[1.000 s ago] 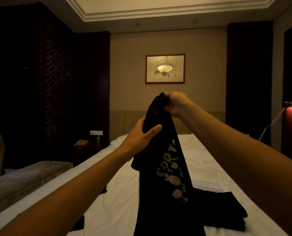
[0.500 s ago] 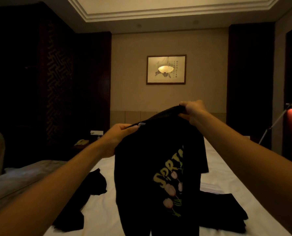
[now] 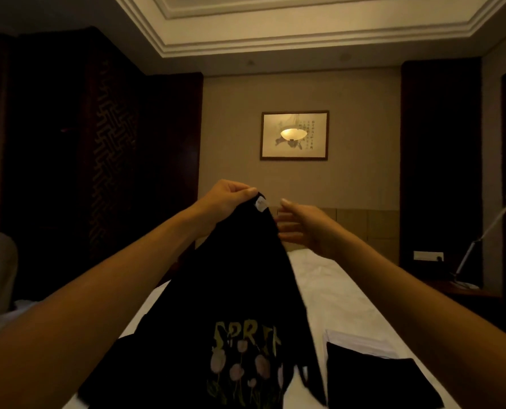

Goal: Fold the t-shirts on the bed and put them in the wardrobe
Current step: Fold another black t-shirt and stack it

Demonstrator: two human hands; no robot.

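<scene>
At lower right of the frame a folded black t-shirt (image 3: pixel 378 376) lies on the white bed (image 3: pixel 343 293). At centre hangs the printed black t-shirt (image 3: pixel 234 305), its collar pinched by the left hand (image 3: pixel 225 199). Just beside it, the right hand (image 3: pixel 302 225) has its fingers (image 3: pixel 287 215) spread, holding nothing.

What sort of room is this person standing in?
Probably a hotel bedroom: a white-sheeted bed with a padded beige headboard, a framed ink painting on the wall, and a metal bedside lamp.
</scene>
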